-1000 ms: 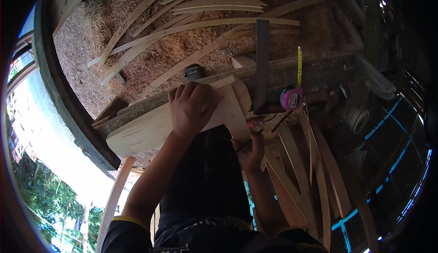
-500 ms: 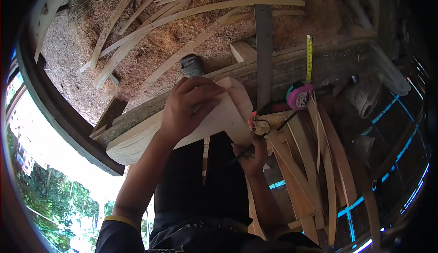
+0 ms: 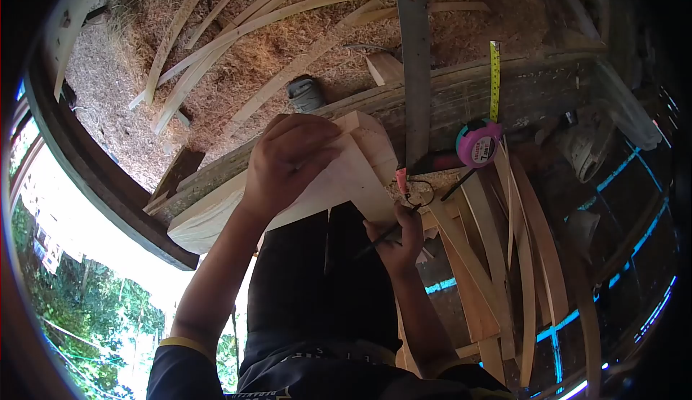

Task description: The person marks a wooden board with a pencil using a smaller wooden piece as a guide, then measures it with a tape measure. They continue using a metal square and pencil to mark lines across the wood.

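Note:
A pale, thick wooden piece (image 3: 324, 179) with an angled end lies across the beam in front of me. My left hand (image 3: 288, 158) is raised over its upper part, fingers curled together; what they hold, if anything, is hidden. By the piece's lower right end, my right hand (image 3: 400, 240) is closed on a thin dark stick (image 3: 386, 236). A try square (image 3: 416, 76) with a long metal blade stands beyond the wood. To its right sits a pink tape measure (image 3: 477, 144) with its yellow blade pulled out. A small pink-red object (image 3: 401, 176) lies near the square's base.
A long weathered beam (image 3: 533, 91) runs across the view. Curved wooden strips (image 3: 288, 25) lie on shavings beyond it, along with a dark shoe-like object (image 3: 305, 94). More long strips (image 3: 483, 256) are at the lower right. A plastic bottle (image 3: 587, 151) lies at the right.
The view has shifted slightly. My left hand has moved a little to the left, its fingers closer together. My right hand stays by the wood's end with the dark stick.

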`<control>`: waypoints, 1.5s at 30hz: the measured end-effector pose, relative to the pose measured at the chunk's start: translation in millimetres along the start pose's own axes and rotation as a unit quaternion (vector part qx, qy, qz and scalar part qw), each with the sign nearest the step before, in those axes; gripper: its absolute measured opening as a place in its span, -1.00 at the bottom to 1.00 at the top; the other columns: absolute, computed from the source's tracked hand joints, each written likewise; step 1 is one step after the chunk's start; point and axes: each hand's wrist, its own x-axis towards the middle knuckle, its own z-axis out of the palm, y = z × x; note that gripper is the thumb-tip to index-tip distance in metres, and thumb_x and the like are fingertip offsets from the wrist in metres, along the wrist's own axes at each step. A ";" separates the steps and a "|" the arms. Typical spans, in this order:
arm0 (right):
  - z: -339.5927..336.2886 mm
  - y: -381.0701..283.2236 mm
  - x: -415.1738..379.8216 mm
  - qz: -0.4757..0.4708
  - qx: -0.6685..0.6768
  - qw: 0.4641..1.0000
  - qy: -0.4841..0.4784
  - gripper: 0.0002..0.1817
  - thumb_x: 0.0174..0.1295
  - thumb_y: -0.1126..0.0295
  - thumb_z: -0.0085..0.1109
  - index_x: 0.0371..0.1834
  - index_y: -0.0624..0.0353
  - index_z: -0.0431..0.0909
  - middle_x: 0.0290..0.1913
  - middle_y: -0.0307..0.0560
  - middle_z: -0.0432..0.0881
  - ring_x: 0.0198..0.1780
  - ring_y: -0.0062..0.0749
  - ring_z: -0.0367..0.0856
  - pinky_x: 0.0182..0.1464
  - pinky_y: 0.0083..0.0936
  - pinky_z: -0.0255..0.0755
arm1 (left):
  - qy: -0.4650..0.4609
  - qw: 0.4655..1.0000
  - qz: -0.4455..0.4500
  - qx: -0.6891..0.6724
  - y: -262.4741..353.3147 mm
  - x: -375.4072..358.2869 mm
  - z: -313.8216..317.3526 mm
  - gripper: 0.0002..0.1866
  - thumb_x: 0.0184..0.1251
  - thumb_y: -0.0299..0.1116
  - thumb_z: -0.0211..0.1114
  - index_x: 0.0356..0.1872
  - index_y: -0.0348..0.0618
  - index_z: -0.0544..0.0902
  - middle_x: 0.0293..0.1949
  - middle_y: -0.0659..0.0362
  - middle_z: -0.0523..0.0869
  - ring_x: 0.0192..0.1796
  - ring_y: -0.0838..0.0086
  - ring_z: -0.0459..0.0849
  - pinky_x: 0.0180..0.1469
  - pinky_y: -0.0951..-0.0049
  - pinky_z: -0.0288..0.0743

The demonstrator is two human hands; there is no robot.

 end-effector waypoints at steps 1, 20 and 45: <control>-0.2 -0.2 1.0 -0.002 -0.005 1.000 -0.002 -0.21 0.12 0.32 0.89 0.38 0.30 0.66 0.03 0.17 0.73 -0.02 0.13 0.82 -0.07 -0.09 0.78 | 0.000 1.000 -0.001 0.004 1.1 0.6 -0.1 -0.70 0.31 -0.45 0.69 0.05 -0.14 0.91 0.06 0.11 0.92 0.11 0.12 0.89 0.18 0.15 0.77; 2.3 7.6 -5.2 0.001 0.014 1.000 -0.014 -0.19 0.11 0.36 0.89 0.41 0.31 0.62 0.10 0.21 0.72 0.06 0.17 0.82 0.01 -0.06 0.78 | 0.018 0.999 0.016 0.030 0.4 -0.1 1.7 -0.68 0.25 -0.38 0.69 0.03 -0.04 0.90 0.08 0.21 0.92 0.03 0.15 0.85 0.19 0.13 0.69; 0.6 -18.9 46.3 -0.026 -0.035 0.999 0.014 -0.25 0.22 0.10 0.84 0.40 0.12 0.68 0.10 -0.03 0.63 0.07 -0.08 0.65 0.04 -0.17 0.64 | -0.018 1.000 0.001 0.025 2.1 1.3 -2.2 -0.64 0.24 -0.55 0.67 0.07 -0.08 0.93 0.09 0.16 0.91 0.14 0.20 0.84 0.18 0.22 0.74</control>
